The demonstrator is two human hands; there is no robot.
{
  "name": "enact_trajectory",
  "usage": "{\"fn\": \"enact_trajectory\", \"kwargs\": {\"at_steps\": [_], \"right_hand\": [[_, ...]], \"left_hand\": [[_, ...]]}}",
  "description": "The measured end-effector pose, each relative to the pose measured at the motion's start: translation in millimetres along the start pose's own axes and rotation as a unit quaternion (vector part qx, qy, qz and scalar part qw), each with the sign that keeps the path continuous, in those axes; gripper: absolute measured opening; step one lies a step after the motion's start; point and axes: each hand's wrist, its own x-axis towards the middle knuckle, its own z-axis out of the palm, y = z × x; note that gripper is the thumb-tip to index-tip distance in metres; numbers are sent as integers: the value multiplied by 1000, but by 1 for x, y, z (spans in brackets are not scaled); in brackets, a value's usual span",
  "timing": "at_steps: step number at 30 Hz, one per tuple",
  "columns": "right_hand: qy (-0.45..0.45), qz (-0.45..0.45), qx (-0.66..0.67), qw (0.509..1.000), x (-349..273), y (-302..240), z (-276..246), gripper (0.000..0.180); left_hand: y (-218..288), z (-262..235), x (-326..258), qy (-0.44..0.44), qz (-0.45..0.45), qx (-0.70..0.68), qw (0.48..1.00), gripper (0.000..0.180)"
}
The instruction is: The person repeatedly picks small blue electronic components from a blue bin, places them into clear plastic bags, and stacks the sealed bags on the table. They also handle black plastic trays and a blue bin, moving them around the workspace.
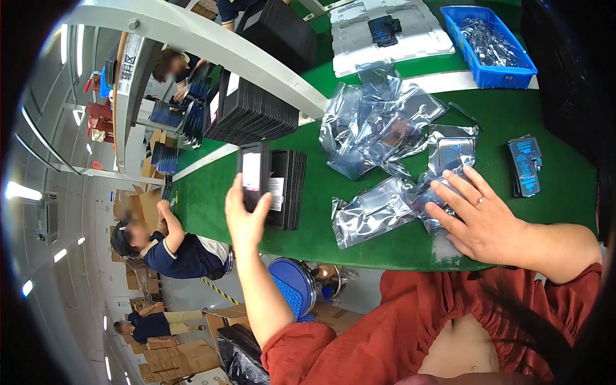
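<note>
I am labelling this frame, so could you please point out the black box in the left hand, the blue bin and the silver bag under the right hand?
black box [253, 172]: head view, its white label.
blue bin [498, 76]: head view, front wall.
silver bag [431, 204]: head view, part beside the fingers.

factory line | green conveyor belt [212, 192] | stacked black trays [247, 109] | seated workers

Your left hand [247, 218] is up, arm reaching forward from the lower edge, bare forearm rising steeply, fingers and thumb curled in a firm grip. Your right hand [481, 221] lies flat, palm down, fingers [452, 192] spread and pointing left, a ring on one of them. That right forearm comes in from the right, elbow bent, red sleeves pushed up on both arms.
</note>
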Motion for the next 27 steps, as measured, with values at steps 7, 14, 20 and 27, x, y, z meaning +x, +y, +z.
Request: {"fn": "enact_trajectory", "kwargs": {"at_steps": [7, 14, 20, 27], "right_hand": [[-28, -37, -37, 998, -7, -1, -4, 46], [-9, -60, -32, 998, -13, -5, -6, 43], [0, -75, -29, 997, -18, -9, -15, 43], [-11, -91, -21, 996, -30, -7, -28, 42]], "left_hand": [[22, 14, -16, -71, -50, 115, 990, 67], [15, 10, -13, -101, -47, 153, 982, 70], [8, 23, -21, -111, -35, 168, 979, 75], [9, 16, -13, -153, -50, 189, 969, 83]]}}
